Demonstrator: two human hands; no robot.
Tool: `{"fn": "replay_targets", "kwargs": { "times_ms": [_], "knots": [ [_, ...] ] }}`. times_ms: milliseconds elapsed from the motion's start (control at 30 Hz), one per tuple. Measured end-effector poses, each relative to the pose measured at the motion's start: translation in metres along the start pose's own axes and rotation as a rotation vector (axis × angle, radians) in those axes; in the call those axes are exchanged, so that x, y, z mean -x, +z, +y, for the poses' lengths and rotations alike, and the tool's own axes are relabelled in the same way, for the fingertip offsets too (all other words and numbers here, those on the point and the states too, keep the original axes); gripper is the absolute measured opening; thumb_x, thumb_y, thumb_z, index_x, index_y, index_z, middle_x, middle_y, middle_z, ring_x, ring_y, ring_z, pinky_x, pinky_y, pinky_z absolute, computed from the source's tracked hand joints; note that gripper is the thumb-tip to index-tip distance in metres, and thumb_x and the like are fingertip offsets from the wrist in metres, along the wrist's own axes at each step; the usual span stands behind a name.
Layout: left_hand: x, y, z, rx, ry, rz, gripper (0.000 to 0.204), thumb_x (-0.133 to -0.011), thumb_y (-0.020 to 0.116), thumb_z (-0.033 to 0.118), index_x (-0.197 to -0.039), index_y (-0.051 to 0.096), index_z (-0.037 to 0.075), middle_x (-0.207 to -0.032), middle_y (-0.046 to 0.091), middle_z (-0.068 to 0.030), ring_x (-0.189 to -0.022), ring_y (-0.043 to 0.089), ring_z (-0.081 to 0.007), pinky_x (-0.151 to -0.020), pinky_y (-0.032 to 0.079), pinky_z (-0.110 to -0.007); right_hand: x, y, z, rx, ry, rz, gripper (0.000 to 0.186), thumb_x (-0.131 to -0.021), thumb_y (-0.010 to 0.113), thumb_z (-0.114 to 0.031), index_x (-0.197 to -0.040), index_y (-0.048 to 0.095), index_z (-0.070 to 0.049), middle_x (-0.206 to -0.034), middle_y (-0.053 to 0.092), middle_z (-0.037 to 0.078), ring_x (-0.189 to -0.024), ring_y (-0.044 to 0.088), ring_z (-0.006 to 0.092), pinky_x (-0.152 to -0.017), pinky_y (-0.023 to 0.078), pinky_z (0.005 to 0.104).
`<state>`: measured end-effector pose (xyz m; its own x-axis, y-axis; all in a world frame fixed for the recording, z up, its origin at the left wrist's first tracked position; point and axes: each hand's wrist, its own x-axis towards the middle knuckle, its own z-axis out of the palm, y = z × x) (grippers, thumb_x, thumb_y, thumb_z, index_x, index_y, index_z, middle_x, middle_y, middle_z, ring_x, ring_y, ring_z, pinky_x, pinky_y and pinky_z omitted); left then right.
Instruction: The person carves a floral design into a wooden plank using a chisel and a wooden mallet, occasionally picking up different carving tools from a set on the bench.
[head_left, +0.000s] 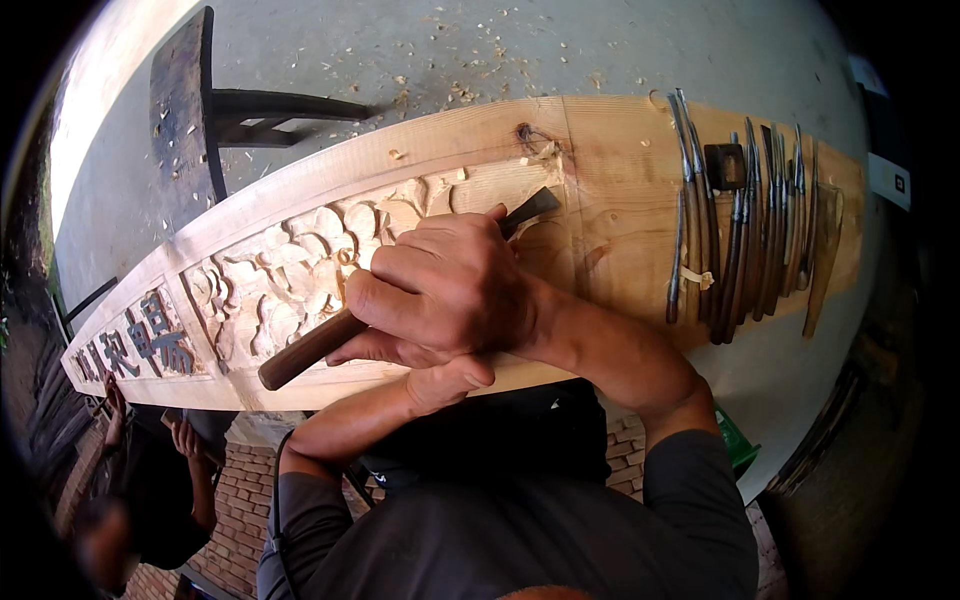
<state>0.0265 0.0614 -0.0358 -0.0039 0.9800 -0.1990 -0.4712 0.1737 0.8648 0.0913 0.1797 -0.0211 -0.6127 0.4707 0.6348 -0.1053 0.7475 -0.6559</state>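
Note:
My right hand (450,280) is wrapped round a chisel (310,350) with a brown wooden handle. Its flat dark metal blade points up and to the right, past my knuckles. Under it lies my left hand (440,385), crossing beneath the right; its thumb and wrist show, but its fingers are hidden. Both hands are over a long wooden board (480,130) near its front edge. Just left of them, a recessed panel holds carved relief of leafy, rounded shapes (285,275), with pale shavings about it.
Several carving tools (735,255) lie side by side on the board's right end, near a small dark block (725,166). At the far left are dark raised characters (165,335); another person's hand (187,437) is near them. A dark bench (185,110) stands behind the board.

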Motion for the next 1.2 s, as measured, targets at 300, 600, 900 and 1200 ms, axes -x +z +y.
{"fn": "replay_targets", "kwargs": {
  "times_ms": [300, 600, 900, 1200],
  "knots": [
    [-0.007, -0.003, 0.003, -0.029, -0.012, -0.001, 0.132, -0.083, 0.077, 0.077, -0.169, 0.016, -0.003, -0.169, 0.032, -0.0193, -0.155, 0.033, -0.0297, -0.129, 0.029, -0.047, -0.014, 0.001, 0.004, 0.076, -0.036, 0.139, 0.046, -0.085, 0.087, -0.046, -0.09, 0.065, -0.006, -0.067, 0.054, 0.002, -0.053, 0.063, 0.0191, -0.047, 0.049, 0.0347],
    [-0.008, -0.01, 0.009, -0.152, -0.074, -0.103, 0.127, -0.092, 0.065, 0.08, -0.167, 0.014, -0.007, -0.17, 0.026, -0.0213, -0.159, 0.027, -0.0291, -0.131, 0.026, -0.047, -0.009, 0.001, 0.015, 0.186, -0.073, 0.113, 0.044, -0.082, 0.088, -0.047, -0.086, 0.065, -0.009, -0.064, 0.054, 0.001, -0.052, 0.063, 0.0192, -0.047, 0.049, 0.0332],
    [0.01, -0.008, -0.012, -0.021, -0.059, -0.037, 0.123, -0.092, 0.068, 0.076, -0.167, 0.017, -0.006, -0.171, 0.026, -0.0222, -0.16, 0.026, -0.0305, -0.132, 0.025, -0.048, -0.013, -0.002, -0.008, 0.11, -0.078, 0.064, 0.046, -0.084, 0.088, -0.046, -0.087, 0.065, -0.006, -0.064, 0.049, 0.001, -0.05, 0.059, 0.0185, -0.046, 0.045, 0.0335],
    [0.007, -0.001, -0.001, 0.057, -0.032, 0.024, 0.123, -0.087, 0.078, 0.071, -0.169, 0.02, -0.001, -0.174, 0.023, -0.0229, -0.162, 0.026, -0.0341, -0.132, 0.026, -0.051, -0.003, 0.012, 0.0, 0.072, -0.069, 0.043, 0.046, -0.081, 0.091, -0.043, -0.09, 0.066, -0.006, -0.065, 0.05, 0.001, -0.051, 0.061, 0.0189, -0.047, 0.047, 0.0344]
  ]
}}
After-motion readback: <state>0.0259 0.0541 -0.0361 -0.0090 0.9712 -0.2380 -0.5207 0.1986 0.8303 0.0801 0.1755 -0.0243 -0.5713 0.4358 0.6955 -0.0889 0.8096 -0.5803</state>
